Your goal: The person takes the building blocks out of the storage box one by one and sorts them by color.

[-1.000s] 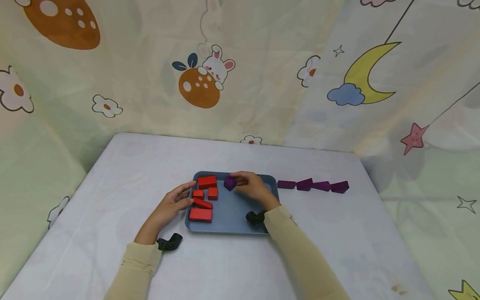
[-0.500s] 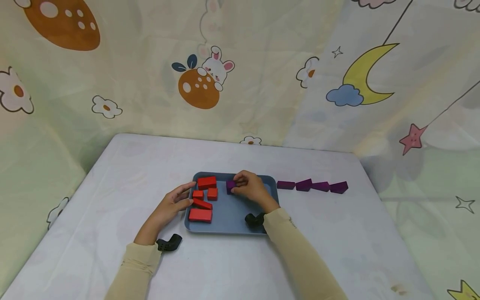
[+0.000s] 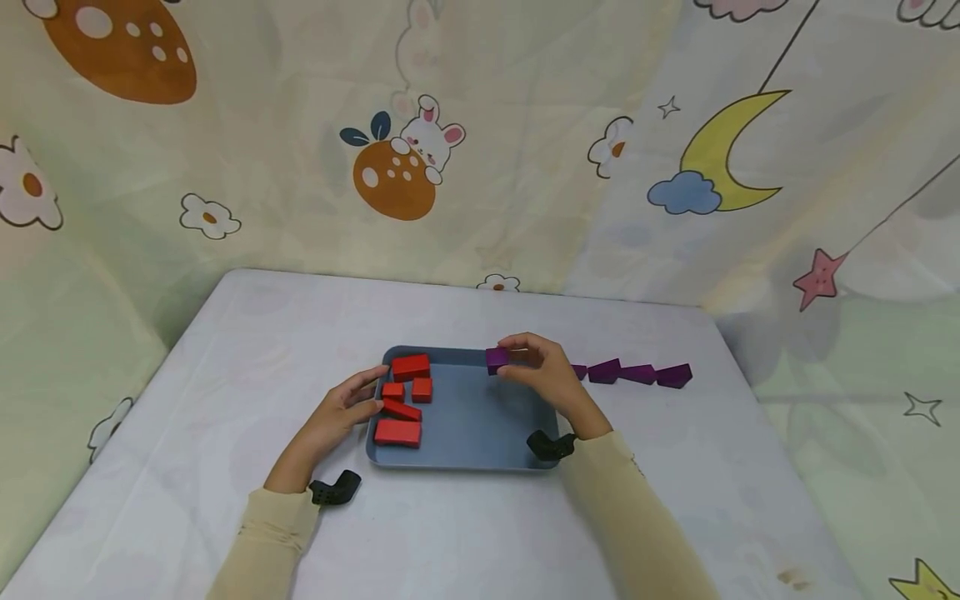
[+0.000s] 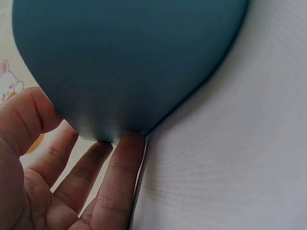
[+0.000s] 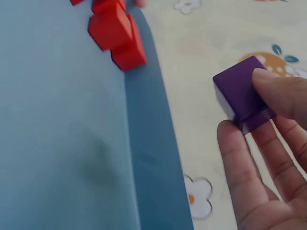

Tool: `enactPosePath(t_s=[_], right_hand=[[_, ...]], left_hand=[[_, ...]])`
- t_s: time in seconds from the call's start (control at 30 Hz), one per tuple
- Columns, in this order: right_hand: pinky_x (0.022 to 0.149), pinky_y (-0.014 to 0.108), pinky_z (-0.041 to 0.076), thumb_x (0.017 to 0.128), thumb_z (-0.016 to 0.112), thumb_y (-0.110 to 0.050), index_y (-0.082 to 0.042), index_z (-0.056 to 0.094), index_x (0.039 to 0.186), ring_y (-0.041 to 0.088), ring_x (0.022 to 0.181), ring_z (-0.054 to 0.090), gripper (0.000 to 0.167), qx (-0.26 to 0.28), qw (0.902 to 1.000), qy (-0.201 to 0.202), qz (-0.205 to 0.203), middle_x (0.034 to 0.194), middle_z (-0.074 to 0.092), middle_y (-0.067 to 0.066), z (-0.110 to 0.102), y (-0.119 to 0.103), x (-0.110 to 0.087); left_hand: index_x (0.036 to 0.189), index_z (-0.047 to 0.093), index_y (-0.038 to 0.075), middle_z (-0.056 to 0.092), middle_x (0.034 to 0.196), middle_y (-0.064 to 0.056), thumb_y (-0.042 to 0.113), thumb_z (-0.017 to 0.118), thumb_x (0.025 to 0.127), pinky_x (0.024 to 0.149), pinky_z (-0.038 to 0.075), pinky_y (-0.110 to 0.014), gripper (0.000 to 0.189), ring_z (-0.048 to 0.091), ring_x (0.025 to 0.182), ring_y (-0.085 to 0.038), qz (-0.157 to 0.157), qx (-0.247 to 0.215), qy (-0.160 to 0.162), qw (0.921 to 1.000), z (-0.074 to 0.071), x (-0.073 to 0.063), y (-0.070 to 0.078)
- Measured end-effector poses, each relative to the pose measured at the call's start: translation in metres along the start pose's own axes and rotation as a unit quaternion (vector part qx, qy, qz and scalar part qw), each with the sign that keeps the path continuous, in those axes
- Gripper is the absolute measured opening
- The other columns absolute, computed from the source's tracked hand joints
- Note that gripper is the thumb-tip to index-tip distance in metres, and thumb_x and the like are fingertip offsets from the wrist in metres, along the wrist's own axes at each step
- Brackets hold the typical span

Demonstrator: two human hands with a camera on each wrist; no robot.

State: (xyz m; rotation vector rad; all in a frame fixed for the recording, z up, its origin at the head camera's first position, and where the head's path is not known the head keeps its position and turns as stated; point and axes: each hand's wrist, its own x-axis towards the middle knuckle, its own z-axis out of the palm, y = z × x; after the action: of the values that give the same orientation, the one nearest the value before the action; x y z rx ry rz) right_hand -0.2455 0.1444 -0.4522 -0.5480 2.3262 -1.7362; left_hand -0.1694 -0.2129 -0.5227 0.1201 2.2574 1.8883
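Since the head view of half a second earlier, the right hand and the smooth purple box-shaped block it carried had shifted rightward and slightly upward in the frame; the left hand had held its position. The right hand pinched the block, thumb and fingers parted only by its bulk; the right wrist view showed the thumb on one broad face and fingertips below. In the head view the block stood near centre, overlapping the upper rim of the blue-grey rectangular tray; the right wrist view placed it apart from that rim. The left hand's fingers were spread and nearly straight, touching the tray's outer wall. Five red straight-edged blocks lay in the tray's left part. A row of four purple angular blocks lay right of centre on the white-covered table, its left end partly hidden.

Judgement: a sound carry called for even, square thumb pressure, since the block's overhanging end could have twisted. Rim clearance was advisable, as was light left-hand contact; a harder push could have slid the tray.
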Motion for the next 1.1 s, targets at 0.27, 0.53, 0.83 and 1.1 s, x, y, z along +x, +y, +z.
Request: enactPosePath(t_s=[0.27, 0.53, 0.83, 1.1], right_hand=[[0.096, 0.024, 0.058, 0.097, 0.077, 0.003, 0.008, 0.066, 0.136, 0.016, 0.120, 0.064, 0.040, 0.031, 0.9985, 0.044, -0.009, 0.134, 0.069, 0.018, -0.044, 0.010, -0.026], [0.096, 0.019, 0.056, 0.103, 0.075, -0.008, 0.006, 0.062, 0.142, 0.005, 0.116, 0.066, 0.044, -0.001, 0.9943, 0.106, 0.010, 0.125, 0.071, -0.011, -0.091, 0.028, -0.055], [0.094, 0.014, 0.054, 0.106, 0.070, -0.010, 0.006, 0.061, 0.144, -0.001, 0.113, 0.067, 0.042, -0.043, 0.9907, 0.129, -0.008, 0.124, 0.071, -0.019, -0.143, 0.043, -0.081], [0.091, 0.008, 0.050, 0.108, 0.067, -0.007, 0.001, 0.061, 0.150, -0.009, 0.112, 0.063, 0.044, -0.111, 0.9804, 0.161, -0.021, 0.123, 0.068, -0.030, -0.198, 0.058, -0.096]], left_hand=[[0.167, 0.041, 0.006, 0.035, 0.170, -0.028, 0.011, 0.063, 0.108, 0.115, 0.047, -0.057, 0.063, 0.039, 0.155, -0.048, -0.009, 0.004, 0.004, 0.9999, 0.002, -0.001, 0.000], [0.167, 0.041, 0.007, 0.035, 0.170, -0.028, 0.011, 0.064, 0.107, 0.116, 0.046, -0.059, 0.064, 0.039, 0.155, -0.047, -0.014, 0.004, 0.005, 0.9999, 0.002, -0.001, 0.001], [0.167, 0.040, 0.009, 0.034, 0.171, -0.028, 0.012, 0.063, 0.108, 0.116, 0.045, -0.060, 0.064, 0.044, 0.151, -0.048, -0.015, 0.001, -0.001, 0.9999, 0.002, -0.002, 0.001], [0.167, 0.041, 0.010, 0.033, 0.172, -0.027, 0.015, 0.063, 0.108, 0.118, 0.042, -0.063, 0.063, 0.039, 0.155, -0.048, -0.024, 0.008, 0.001, 0.9997, 0.002, -0.001, 0.001]])
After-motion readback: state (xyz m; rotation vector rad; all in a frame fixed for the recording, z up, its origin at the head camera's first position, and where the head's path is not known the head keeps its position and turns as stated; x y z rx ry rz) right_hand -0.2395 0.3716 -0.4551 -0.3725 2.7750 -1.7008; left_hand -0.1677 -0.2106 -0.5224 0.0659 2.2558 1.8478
